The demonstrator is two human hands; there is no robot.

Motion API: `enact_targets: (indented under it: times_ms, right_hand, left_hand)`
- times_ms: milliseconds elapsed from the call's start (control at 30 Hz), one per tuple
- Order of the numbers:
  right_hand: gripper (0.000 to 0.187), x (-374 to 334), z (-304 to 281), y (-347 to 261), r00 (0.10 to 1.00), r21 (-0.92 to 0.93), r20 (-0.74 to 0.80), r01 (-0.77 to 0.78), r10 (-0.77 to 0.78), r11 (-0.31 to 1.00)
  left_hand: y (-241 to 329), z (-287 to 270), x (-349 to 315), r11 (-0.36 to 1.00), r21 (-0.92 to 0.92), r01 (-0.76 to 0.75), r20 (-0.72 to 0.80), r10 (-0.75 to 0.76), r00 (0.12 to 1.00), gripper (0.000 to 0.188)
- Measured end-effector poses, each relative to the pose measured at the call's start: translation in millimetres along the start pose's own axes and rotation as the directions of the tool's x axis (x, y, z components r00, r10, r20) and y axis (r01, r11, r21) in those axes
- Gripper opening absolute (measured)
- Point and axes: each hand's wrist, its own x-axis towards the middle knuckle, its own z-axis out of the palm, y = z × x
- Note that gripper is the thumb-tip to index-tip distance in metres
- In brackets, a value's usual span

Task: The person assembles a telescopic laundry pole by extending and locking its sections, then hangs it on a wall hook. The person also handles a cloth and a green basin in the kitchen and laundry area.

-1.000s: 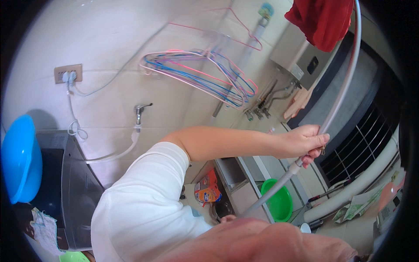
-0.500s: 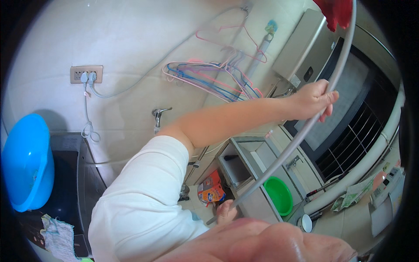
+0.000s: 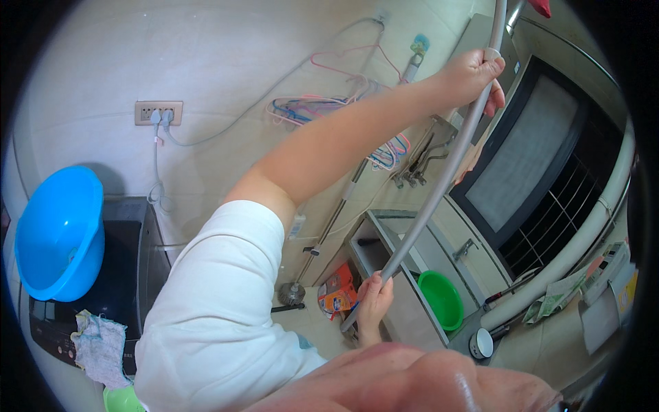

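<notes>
A long grey metal pole [image 3: 439, 185] slants across the view from low centre to the top edge. My left hand [image 3: 482, 79] is wrapped round its upper part, with the arm raised in a white sleeve. Lower down, my right hand [image 3: 375, 301] grips the same pole near its bottom end. A bit of red cloth [image 3: 541, 7] shows at the top edge, to the right of the pole. The pole's upper end lies out of view, so I cannot tell whether it touches the cloth.
Clothes hangers [image 3: 309, 106] hang on the tiled wall behind my left arm. A blue basin [image 3: 62, 237] stands on a black-topped washing machine [image 3: 123, 268] at left. On the right are a sink unit [image 3: 412, 302], a green basin [image 3: 439, 299] and a dark-framed window [image 3: 522, 165].
My left hand has risen and moved left with the pole, which now stands steeper. My right hand has come up and is more visible. Less of the red cloth shows.
</notes>
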Motion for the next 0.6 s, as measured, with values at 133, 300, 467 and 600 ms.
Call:
enact_targets:
  times_ms: [133,300,467,600]
  right_hand:
    - [0.027,-5.0,0.4,-13.8,1.0,0.067,0.024,0.005,-0.007,0.998]
    - [0.031,19.2,4.8,-46.9,0.999,0.059,0.043,-0.016,0.013,0.998]
    - [0.032,65.5,9.9,-88.4,0.994,-0.027,0.043,0.104,-0.103,0.994]
    - [0.033,82.9,14.8,-98.8,0.984,-0.055,0.057,0.172,-0.168,0.984]
  left_hand:
    - [4.2,9.4,8.1,0.998,0.056,0.038,-0.011,-0.037,0.999,0.042]
    - [11.2,16.6,25.0,0.986,0.159,0.058,-0.052,-0.05,0.997,0.038]
    - [17.6,11.8,50.2,0.979,0.202,0.039,-0.169,-0.005,0.986,0.031]
    - [25.8,0.2,60.9,0.984,0.177,-0.028,-0.227,0.068,0.971,0.026]
